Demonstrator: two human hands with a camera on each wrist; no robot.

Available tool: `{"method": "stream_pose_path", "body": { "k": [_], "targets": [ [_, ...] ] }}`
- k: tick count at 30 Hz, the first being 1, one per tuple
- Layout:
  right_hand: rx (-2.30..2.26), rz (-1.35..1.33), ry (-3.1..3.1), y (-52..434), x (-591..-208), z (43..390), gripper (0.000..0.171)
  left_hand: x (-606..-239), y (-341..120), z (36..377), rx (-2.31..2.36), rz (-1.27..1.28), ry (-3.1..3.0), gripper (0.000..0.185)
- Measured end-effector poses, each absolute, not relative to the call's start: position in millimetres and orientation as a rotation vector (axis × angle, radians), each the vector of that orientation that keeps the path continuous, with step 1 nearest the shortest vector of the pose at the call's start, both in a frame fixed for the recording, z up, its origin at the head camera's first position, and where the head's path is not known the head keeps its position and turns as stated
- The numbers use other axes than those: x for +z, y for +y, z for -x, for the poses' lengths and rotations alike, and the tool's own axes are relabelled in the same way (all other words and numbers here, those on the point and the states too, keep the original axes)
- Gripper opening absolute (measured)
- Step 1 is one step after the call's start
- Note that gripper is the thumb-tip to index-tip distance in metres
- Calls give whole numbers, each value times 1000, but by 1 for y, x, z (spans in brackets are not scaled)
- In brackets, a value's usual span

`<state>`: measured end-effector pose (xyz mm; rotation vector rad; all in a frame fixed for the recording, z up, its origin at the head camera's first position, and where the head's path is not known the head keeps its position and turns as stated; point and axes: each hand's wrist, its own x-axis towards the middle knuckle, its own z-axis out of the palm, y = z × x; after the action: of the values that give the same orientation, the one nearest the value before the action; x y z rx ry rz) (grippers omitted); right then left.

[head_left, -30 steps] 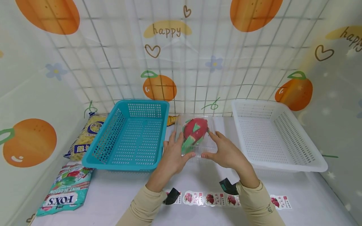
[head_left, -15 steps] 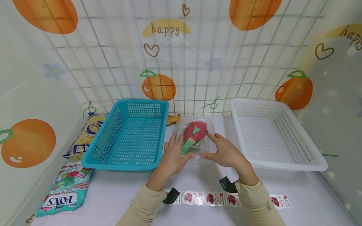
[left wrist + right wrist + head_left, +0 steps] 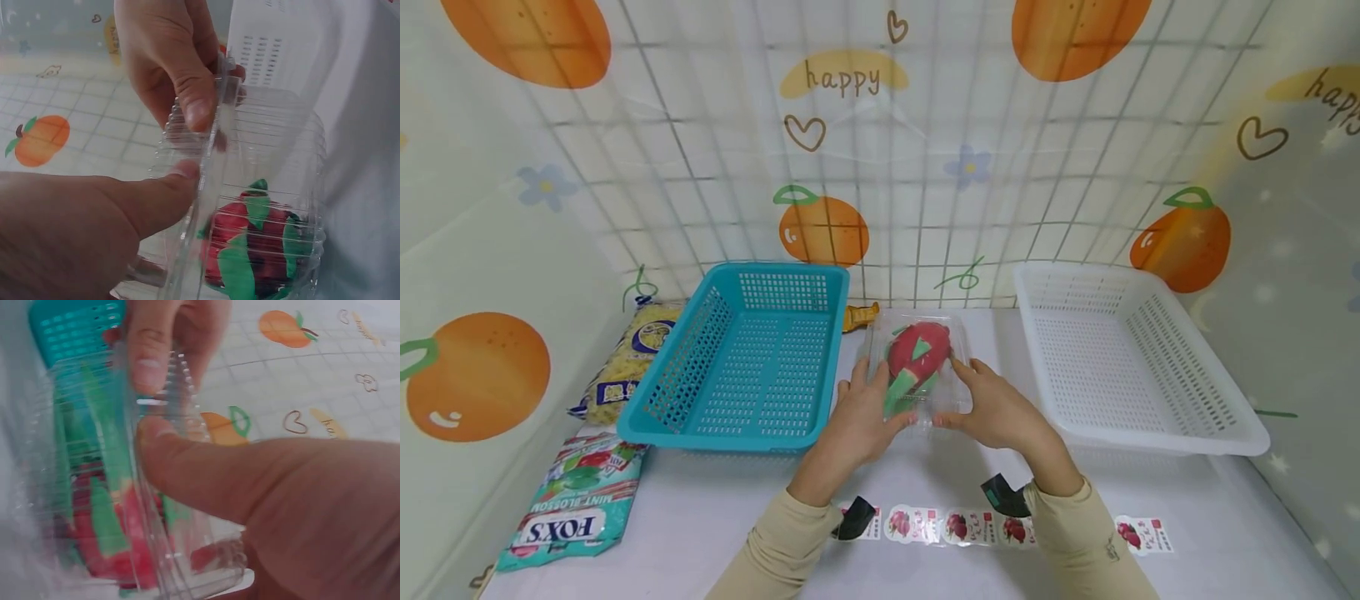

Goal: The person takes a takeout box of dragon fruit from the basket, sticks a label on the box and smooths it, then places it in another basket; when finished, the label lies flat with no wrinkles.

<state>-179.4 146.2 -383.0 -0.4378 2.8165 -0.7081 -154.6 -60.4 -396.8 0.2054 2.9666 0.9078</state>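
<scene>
Although the clear plastic box [image 3: 275, 131] is thin enough to see through, whether its lid is fully latched cannot be told. It lies between the two hands and between the two baskets, with a red and green dragon fruit [image 3: 919, 346] inside. Whether its base rests on the table [image 3: 715, 517] or is slightly raised is unclear.

Pressing the thin rim too hard could probably buckle or crack it; if the edges are not seated, uneven thumb pressure might make one side spring up. Tipping the box would likely let the fruit slide, as nothing appears to wedge it.

The left hand [image 3: 859, 417] grips the box's left side, fingers along the wall and thumb on the near rim, spread only moderately. The right hand [image 3: 1000, 404] mirrors it on the other side, its thumb pressing the same rim.

Below the wrists runs a row of fruit stickers [image 3: 912, 526] on the table; a careless sleeve [image 3: 790, 533] could drag them askew. The teal basket [image 3: 722, 443] sits to the left, an amber object [image 3: 861, 316] partly hidden behind it, and the white basket [image 3: 1165, 444] to the right. Farther left lie a yellow bag [image 3: 632, 358] and a FOX'S bag [image 3: 576, 500].
</scene>
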Motion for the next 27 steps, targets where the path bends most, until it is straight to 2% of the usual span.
{"method": "stream_pose_path", "body": {
  "k": [7,27],
  "targets": [
    [-675,460,2845,146,-393,175,97,-399,-58,152,763,-217,2969,91],
    [-576,431,2877,140,-399,170,102,-413,-56,154,788,-256,2967,94]
  ]
}}
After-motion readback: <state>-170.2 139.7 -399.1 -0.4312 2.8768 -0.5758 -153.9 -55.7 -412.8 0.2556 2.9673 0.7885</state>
